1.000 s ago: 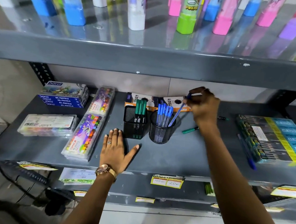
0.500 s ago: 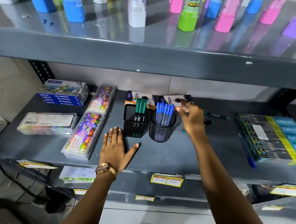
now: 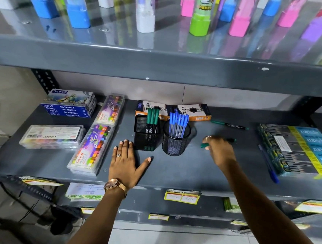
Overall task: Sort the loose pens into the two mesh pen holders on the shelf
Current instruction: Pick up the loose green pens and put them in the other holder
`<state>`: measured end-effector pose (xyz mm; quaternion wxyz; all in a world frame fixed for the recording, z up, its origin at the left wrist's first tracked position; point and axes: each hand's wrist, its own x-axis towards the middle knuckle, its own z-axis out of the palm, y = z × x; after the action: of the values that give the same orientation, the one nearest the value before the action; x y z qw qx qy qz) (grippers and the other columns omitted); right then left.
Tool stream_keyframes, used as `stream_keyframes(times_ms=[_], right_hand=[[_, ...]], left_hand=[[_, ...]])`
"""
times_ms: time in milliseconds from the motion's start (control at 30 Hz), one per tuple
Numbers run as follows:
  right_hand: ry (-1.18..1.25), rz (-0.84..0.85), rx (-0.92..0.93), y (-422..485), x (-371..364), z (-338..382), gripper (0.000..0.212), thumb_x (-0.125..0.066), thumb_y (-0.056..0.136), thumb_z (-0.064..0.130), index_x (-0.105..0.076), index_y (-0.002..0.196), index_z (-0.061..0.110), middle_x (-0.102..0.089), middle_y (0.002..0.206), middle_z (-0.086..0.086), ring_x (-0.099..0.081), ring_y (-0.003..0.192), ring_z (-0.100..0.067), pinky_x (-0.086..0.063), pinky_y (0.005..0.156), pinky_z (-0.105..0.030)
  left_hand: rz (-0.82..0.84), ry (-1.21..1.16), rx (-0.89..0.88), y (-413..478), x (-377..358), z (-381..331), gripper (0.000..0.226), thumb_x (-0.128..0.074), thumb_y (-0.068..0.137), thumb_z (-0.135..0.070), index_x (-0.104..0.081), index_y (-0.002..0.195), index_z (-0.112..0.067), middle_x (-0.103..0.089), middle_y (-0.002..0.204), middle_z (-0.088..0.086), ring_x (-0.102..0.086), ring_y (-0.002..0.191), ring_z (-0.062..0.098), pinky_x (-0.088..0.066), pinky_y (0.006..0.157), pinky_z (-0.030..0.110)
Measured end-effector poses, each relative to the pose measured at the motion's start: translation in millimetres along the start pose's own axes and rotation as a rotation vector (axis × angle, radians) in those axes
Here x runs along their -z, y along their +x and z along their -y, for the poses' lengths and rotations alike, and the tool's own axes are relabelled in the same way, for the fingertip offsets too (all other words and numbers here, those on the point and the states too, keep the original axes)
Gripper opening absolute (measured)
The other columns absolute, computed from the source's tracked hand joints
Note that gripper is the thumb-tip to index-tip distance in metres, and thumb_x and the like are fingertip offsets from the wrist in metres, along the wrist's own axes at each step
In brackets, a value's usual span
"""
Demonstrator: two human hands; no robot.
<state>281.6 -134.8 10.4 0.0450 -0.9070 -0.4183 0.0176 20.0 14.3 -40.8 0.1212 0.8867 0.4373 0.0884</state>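
On the grey shelf stand two black mesh holders: a square holder with green pens and a round holder with blue pens. My right hand is right of the round holder, its fingers curled over a loose green pen that lies low at the shelf surface. My left hand rests flat in front of the square holder, fingers spread. Another loose green pen lies at the back. A loose blue pen lies beside the pencil packs.
Pencil packs fill the right side. Oil pastel boxes, a clear case and two colour cases lie at the left. Orange boxes sit behind the holders. The upper shelf edge overhangs close above.
My right hand dropped a blue pen into the round holder, let go, then moved right and down onto the loose green pen. My left hand has stayed put.
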Motion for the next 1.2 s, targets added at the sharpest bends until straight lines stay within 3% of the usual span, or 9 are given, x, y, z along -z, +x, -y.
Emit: stream_keyframes(times_ms=[233,333,367,433,500,600,733,867,1200], right_hand=[[0.461,-0.598,-0.027,12,95,17,0.021,-0.063,0.090,0.017,-0.061,0.103,0.002,-0.072,0.096,-0.023,-0.070,0.085,-0.038,-0.054,0.071,-0.037],[0.674,-0.772,0.083,17,125,50,0.022,-0.068,0.086,0.013,-0.067,0.095,-0.007,-0.073,0.093,-0.027,-0.072,0.084,-0.040,-0.058,0.080,-0.042],[0.718,-0.769,0.124,20,127,62,0.024,-0.067,0.086,0.009,-0.066,0.101,-0.010,-0.072,0.099,-0.029,-0.069,0.092,-0.042,-0.056,0.089,-0.041],[0.991,-0.665,0.156,27,126,92,0.033,-0.065,0.084,-0.005,-0.056,0.112,-0.019,-0.068,0.101,-0.026,-0.067,0.096,-0.034,-0.049,0.098,-0.023],[1.136,-0.571,0.173,34,119,122,0.029,-0.069,0.081,-0.005,-0.058,0.106,-0.016,-0.070,0.084,-0.017,-0.069,0.075,-0.014,-0.054,0.081,-0.019],[0.956,-0.478,0.209,39,98,157,0.024,-0.076,0.079,0.012,-0.064,0.095,-0.001,-0.074,0.090,-0.015,-0.066,0.062,-0.012,-0.059,0.061,-0.026],[0.821,-0.396,0.263,45,70,179,0.021,-0.076,0.078,0.009,-0.062,0.091,0.002,-0.066,0.091,-0.015,-0.069,0.071,-0.027,-0.059,0.067,-0.045],[0.663,-0.299,0.253,50,51,185,0.021,-0.075,0.080,0.014,-0.061,0.093,0.005,-0.069,0.094,-0.012,-0.068,0.082,-0.027,-0.056,0.073,-0.030],[0.401,-0.276,0.231,47,50,187,0.030,-0.072,0.083,0.023,-0.063,0.102,0.002,-0.057,0.113,-0.017,-0.067,0.089,-0.041,-0.059,0.076,-0.044]], left_hand=[[-0.013,0.001,0.012,0,-2,0,0.102,-0.017,0.080,-0.080,-0.017,0.151,-0.007,-0.016,0.160,0.011,-0.006,0.149,0.022,0.007,0.119,0.035],[-0.010,0.006,0.012,0,-3,0,0.102,-0.015,0.080,-0.080,-0.017,0.151,-0.006,-0.016,0.160,0.011,-0.005,0.149,0.022,0.009,0.118,0.034],[-0.010,0.004,0.014,0,-2,0,0.103,-0.015,0.080,-0.081,-0.017,0.151,-0.006,-0.016,0.160,0.011,-0.005,0.149,0.022,0.009,0.118,0.034],[-0.008,0.005,0.016,0,-2,0,0.101,-0.016,0.081,-0.080,-0.016,0.151,-0.007,-0.015,0.160,0.011,-0.005,0.149,0.021,0.009,0.118,0.034],[-0.008,0.009,0.011,0,-2,0,0.100,-0.018,0.082,-0.079,-0.016,0.151,-0.007,-0.015,0.160,0.011,-0.005,0.149,0.022,0.008,0.118,0.034],[-0.003,0.009,0.014,0,-2,0,0.100,-0.017,0.082,-0.079,-0.014,0.151,-0.006,-0.014,0.161,0.011,-0.004,0.149,0.022,0.009,0.118,0.035],[0.000,0.011,0.015,-1,0,0,0.102,-0.014,0.081,-0.080,-0.013,0.151,-0.006,-0.014,0.161,0.012,-0.003,0.149,0.022,0.008,0.119,0.036],[0.003,0.011,0.017,-1,1,-2,0.101,-0.014,0.082,-0.079,-0.012,0.151,-0.006,-0.013,0.161,0.011,-0.003,0.149,0.022,0.008,0.119,0.036],[-0.001,0.016,0.011,0,-1,-2,0.101,-0.011,0.082,-0.079,-0.012,0.151,-0.006,-0.013,0.161,0.011,-0.002,0.149,0.022,0.007,0.120,0.037]])
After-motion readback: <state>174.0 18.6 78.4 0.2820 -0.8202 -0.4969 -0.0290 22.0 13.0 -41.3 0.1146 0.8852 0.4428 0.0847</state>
